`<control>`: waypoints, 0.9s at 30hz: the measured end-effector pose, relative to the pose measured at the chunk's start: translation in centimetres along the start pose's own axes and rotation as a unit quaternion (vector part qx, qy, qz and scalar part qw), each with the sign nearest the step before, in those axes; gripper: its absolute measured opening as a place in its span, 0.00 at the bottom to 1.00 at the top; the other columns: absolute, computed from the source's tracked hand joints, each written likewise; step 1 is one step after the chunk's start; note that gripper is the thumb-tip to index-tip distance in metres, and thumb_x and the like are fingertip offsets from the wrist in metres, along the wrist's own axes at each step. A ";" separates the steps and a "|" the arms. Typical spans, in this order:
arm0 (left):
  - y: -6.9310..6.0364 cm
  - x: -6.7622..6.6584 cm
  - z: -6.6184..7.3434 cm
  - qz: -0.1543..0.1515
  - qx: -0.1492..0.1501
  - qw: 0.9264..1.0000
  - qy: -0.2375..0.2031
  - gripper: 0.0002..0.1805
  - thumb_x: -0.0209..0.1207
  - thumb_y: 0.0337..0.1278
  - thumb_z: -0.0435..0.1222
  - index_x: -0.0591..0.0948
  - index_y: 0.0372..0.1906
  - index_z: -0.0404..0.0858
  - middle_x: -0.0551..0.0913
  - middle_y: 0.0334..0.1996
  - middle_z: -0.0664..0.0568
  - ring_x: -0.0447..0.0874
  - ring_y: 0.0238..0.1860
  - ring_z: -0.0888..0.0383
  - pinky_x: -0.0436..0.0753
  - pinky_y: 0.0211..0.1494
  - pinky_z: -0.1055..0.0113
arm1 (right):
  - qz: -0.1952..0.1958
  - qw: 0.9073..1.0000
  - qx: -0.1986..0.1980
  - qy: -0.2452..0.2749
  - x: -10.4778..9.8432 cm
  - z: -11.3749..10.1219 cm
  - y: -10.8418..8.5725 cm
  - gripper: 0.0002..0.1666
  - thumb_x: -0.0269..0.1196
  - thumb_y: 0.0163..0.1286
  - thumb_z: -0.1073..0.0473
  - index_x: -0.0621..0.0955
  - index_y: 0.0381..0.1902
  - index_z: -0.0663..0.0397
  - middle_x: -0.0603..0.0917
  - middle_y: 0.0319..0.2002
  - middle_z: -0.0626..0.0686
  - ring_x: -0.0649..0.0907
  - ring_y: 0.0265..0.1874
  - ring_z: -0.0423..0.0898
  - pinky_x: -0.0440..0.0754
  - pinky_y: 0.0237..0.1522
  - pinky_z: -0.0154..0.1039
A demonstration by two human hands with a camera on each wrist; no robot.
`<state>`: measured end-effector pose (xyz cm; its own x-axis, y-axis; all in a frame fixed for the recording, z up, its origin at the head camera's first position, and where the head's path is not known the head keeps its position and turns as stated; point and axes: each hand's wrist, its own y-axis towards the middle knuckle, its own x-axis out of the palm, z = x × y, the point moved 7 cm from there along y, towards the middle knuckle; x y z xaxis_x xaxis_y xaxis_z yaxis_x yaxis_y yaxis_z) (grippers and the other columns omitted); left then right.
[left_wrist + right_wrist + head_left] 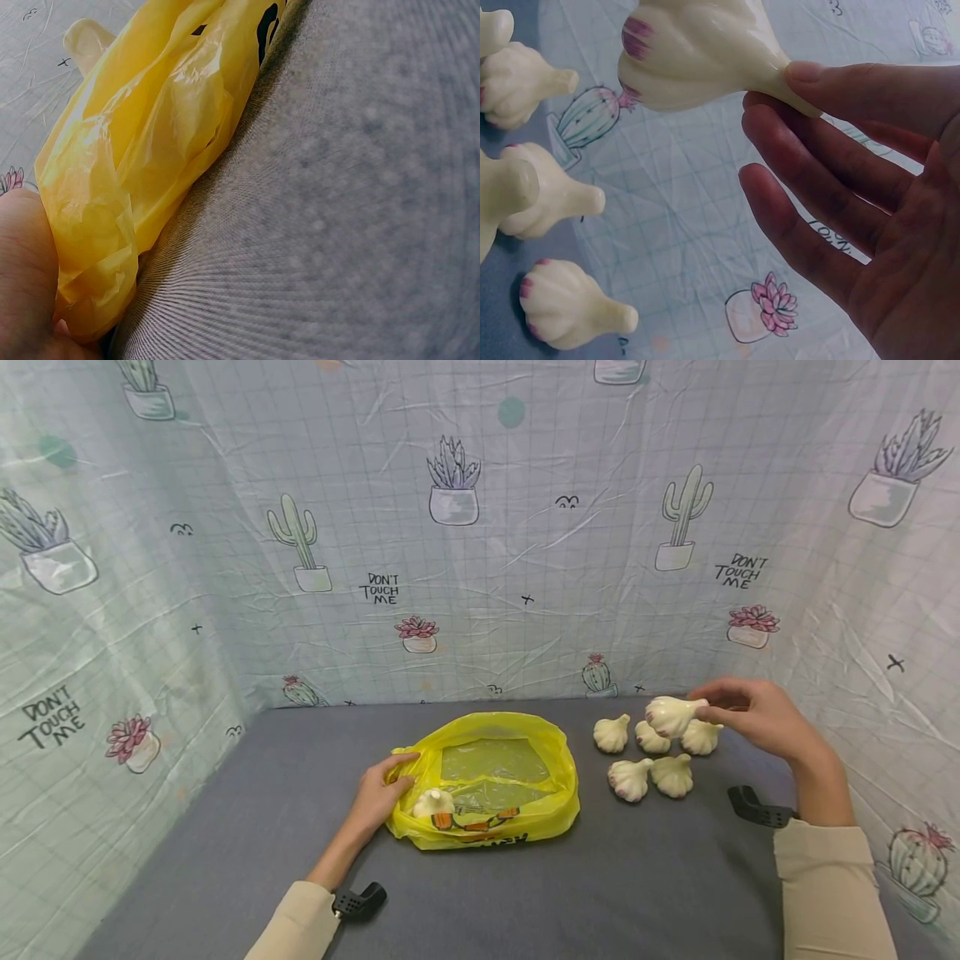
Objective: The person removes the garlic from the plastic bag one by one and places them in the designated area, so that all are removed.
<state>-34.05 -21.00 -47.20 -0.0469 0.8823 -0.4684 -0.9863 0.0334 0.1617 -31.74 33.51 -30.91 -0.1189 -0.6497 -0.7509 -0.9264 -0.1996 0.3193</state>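
My right hand pinches a garlic bulb by its stem, between thumb and fingers, above the table at the right. In the right wrist view the bulb is smooth and cream-white with purple marks. Below and beside it, several more garlic bulbs sit on the table. A yellow plastic bag lies with its mouth open in the middle, and one garlic bulb is inside its left part. My left hand holds the bag's left rim; its fingers are partly hidden by the plastic.
The grey cloth-covered table spreads under everything. A pale curtain printed with potted cacti stands behind it and along both sides. The bulbs lie close together, just right of the bag.
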 end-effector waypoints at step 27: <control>0.2 0.0 -0.1 0.004 0.017 1.000 0.006 0.22 0.59 0.69 0.31 0.82 0.66 0.44 0.78 0.70 0.43 0.66 0.78 0.42 0.68 0.77 0.40 | -0.001 1.000 0.009 0.000 -0.6 1.4 -0.4 0.17 0.68 0.72 0.54 0.87 0.54 0.55 0.85 0.44 0.36 0.82 0.39 0.23 0.79 0.38 0.30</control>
<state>-34.27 -20.99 -47.25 -0.0570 0.8768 -0.4774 -0.9801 0.0420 0.1941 -31.83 34.99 -31.37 -0.1178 -0.6490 -0.7516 -0.9326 -0.1878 0.3084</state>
